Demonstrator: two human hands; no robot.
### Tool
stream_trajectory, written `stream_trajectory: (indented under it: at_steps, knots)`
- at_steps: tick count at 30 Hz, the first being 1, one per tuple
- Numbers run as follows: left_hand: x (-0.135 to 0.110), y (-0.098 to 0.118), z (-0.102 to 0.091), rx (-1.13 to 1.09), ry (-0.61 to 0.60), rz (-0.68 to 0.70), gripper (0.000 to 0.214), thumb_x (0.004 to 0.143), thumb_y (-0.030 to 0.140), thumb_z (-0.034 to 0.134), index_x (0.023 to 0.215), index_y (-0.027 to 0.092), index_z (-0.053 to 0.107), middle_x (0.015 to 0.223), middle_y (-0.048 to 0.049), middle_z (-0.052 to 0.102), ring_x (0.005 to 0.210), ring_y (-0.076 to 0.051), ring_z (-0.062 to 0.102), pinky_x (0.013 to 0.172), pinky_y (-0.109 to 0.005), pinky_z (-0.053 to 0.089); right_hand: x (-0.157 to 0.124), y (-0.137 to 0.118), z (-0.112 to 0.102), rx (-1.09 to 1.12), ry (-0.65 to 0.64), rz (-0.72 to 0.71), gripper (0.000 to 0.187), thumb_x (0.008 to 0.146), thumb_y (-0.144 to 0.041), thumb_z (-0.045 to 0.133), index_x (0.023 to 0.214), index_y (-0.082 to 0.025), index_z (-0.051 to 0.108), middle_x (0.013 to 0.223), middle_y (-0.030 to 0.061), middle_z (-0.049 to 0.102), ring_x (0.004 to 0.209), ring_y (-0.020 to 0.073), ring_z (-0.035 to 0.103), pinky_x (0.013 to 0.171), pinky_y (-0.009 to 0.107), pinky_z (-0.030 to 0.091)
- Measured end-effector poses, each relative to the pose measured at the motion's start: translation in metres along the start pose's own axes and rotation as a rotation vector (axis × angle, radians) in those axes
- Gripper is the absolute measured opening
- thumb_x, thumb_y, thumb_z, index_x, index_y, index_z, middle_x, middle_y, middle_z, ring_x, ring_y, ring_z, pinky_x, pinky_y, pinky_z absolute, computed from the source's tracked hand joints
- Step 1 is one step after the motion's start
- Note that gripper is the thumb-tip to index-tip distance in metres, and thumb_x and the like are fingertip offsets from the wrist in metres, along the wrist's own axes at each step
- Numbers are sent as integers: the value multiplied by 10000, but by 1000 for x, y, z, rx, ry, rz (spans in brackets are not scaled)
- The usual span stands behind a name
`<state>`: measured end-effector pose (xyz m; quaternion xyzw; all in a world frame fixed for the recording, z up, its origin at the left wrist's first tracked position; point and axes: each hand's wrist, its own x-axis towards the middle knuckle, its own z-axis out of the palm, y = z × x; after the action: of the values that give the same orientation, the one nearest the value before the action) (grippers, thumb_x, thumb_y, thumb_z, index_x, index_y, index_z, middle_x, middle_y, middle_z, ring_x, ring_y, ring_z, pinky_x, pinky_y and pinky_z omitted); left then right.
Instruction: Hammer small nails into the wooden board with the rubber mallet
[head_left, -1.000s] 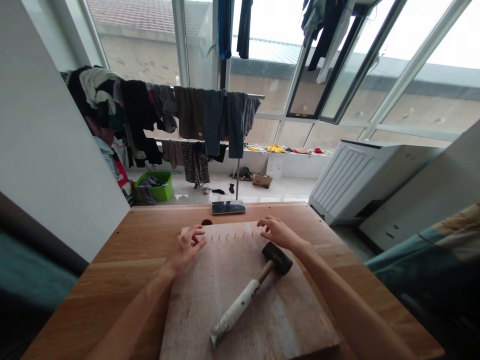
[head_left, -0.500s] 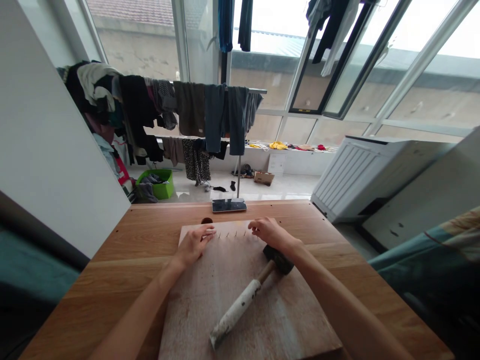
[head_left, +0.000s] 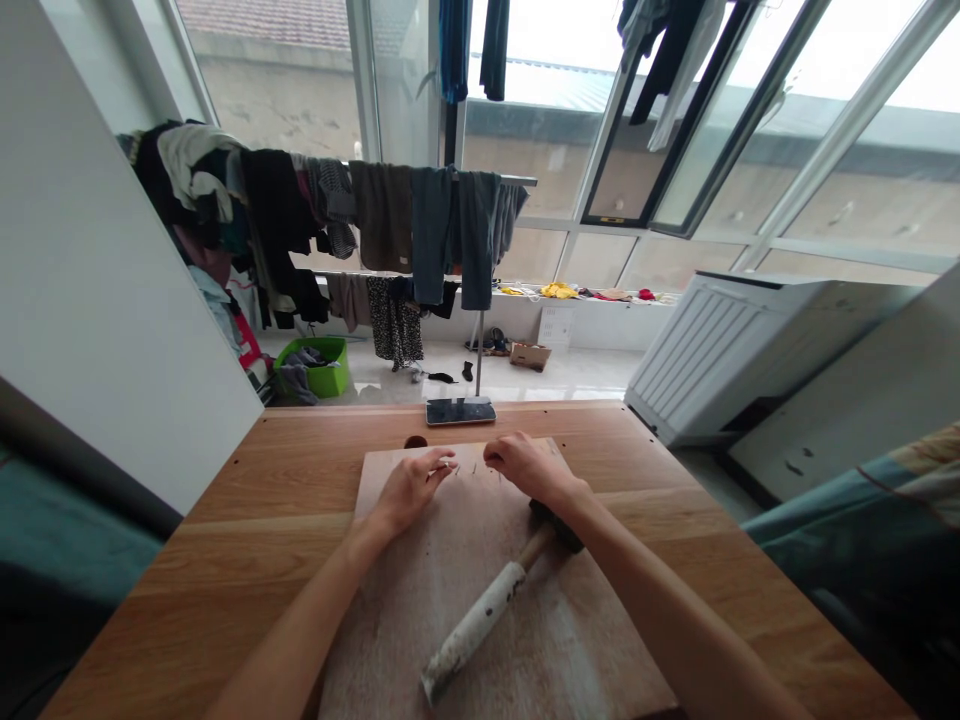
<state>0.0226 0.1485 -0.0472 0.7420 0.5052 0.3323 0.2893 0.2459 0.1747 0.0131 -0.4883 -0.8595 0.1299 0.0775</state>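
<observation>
A row of thin nails [head_left: 474, 467] stands upright near the far edge of a wooden board [head_left: 420, 610]. My left hand [head_left: 411, 488] is at the left end of the row, thumb and fingertips closed about a nail. At the right end, my right hand [head_left: 531, 468] has its fingers curled and pinched together where another nail stood in view; the hand mostly hides it. A hammer [head_left: 480, 618] with a dark head and a worn white-wrapped handle lies diagonally on the board. Its head is partly under my right wrist.
The board rests on a wooden table [head_left: 247, 560]. Beyond the board lie a phone [head_left: 460, 410] and a small round dark object [head_left: 415, 442]. Past the table are a laundry rack with clothes [head_left: 442, 235], a green basket [head_left: 330, 378] and a white ribbed appliance [head_left: 690, 350].
My left hand has moved right onto the leftmost nails. My right hand has shifted slightly left and its fingers have closed in. The hammer has stayed in place.
</observation>
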Motion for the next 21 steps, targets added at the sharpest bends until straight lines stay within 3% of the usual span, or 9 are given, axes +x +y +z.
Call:
stream_trajectory:
  at_steps: [9, 12, 15, 17, 21]
  knots:
    - [10, 15, 14, 38, 63, -25, 270, 935, 308, 579, 1162, 224, 698, 1056, -77, 793, 1020, -261, 740, 875, -330, 552, 7, -18, 4, 60, 36, -59, 198, 898, -103, 613, 820, -151, 789, 755, 77, 763, 686, 154, 645, 641, 226, 400]
    - [3, 24, 8, -43, 65, 5, 295, 947, 362, 553, 1175, 221, 678, 1045, -66, 796, 906, -234, 756, 814, -305, 559, -3, -22, -2, 79, 60, -74, 214, 915, -107, 589, 878, -166, 791, 805, 70, 773, 707, 153, 657, 664, 221, 418]
    - [-10, 32, 0, -99, -37, -17, 372, 974, 429, 484, 1237, 212, 632, 985, -53, 796, 537, -163, 684, 603, -266, 538, -17, -28, -7, 126, 71, -114, 194, 908, -115, 617, 965, -190, 788, 898, 62, 781, 773, 156, 683, 712, 214, 449]
    - [-20, 34, -7, -115, -88, -37, 416, 994, 450, 429, 1299, 214, 586, 1004, -49, 787, 395, -113, 583, 525, -251, 506, -26, -33, -9, 212, 76, -160, 181, 916, -145, 628, 1002, -199, 778, 931, 57, 776, 799, 159, 695, 741, 219, 476]
    - [-46, 33, -26, -7, -119, -47, 463, 979, 458, 476, 1387, 244, 519, 1284, -89, 700, 506, -110, 656, 660, -274, 566, -49, -32, -15, 412, 136, -218, 186, 961, -281, 599, 1004, -192, 757, 952, 60, 757, 795, 163, 709, 758, 241, 525]
